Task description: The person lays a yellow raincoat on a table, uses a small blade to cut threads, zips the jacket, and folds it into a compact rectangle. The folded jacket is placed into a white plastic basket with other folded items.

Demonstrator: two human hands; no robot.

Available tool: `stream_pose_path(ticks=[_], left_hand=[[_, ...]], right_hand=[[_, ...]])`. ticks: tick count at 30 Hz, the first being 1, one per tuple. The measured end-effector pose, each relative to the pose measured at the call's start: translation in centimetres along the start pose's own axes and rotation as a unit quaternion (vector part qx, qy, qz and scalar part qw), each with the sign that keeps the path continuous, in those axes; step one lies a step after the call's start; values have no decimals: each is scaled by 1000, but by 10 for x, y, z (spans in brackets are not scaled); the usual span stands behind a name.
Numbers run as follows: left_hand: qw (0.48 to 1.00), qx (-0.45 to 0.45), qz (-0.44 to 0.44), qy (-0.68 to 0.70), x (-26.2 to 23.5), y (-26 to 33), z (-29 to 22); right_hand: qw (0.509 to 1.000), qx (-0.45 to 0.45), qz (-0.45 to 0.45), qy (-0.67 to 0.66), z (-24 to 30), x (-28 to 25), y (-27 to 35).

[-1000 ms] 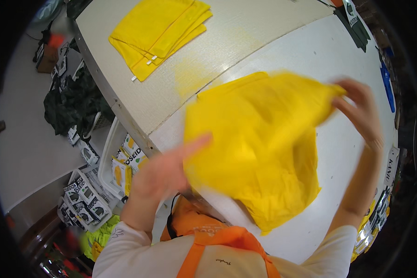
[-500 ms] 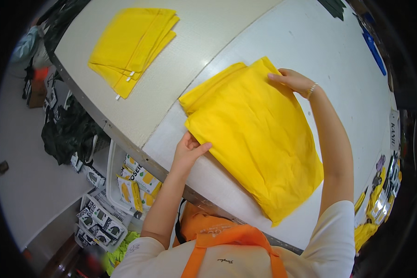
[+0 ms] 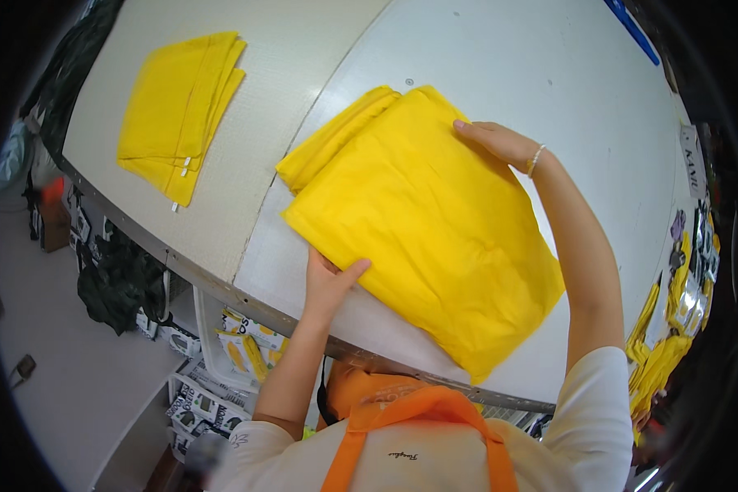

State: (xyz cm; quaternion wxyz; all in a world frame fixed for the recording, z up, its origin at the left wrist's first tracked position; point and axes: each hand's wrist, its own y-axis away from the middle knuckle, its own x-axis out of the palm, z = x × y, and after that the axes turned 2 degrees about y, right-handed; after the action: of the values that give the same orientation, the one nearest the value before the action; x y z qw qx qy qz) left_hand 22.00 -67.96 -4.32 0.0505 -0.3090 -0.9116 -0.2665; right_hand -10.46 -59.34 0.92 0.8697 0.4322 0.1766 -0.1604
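Note:
A large piece of folded yellow fabric lies in front of me on the white table, creased towards its near right corner. A rolled or folded yellow part sticks out along its far left side. My left hand grips the near left edge, thumb on top and the other fingers mostly hidden at the underside. At the far right edge, my right hand holds the fabric, thumb lying over it; its remaining fingers are partly hidden. A beaded bracelet circles my right wrist.
A neat stack of folded yellow cloths with small white tags lies at the far left of the table. Below the table's left edge stand a white bin of packages and dark fabric. Yellow packages sit at the right.
The view has shifted, so the table and stack appear further left. The fabric's surface looks somewhat flatter, and both hands remain at its edges.

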Motion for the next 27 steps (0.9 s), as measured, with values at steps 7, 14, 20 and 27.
stream_pose_path(ticks=[7,14,20,27], left_hand=[[986,41,-120,-106,-14,-27,-7],[996,19,-50,-75,0,0,-10],[993,-98,-25,-54,12,5,-8],[836,378,-143,-372,5,-32,-36]], right_hand=[[967,26,-136,216,1,7,4],[998,-49,-1,39,-19,-21,2],[980,38,-116,157,-21,-5,21],[860,-249,-355,271,-15,21,16]])
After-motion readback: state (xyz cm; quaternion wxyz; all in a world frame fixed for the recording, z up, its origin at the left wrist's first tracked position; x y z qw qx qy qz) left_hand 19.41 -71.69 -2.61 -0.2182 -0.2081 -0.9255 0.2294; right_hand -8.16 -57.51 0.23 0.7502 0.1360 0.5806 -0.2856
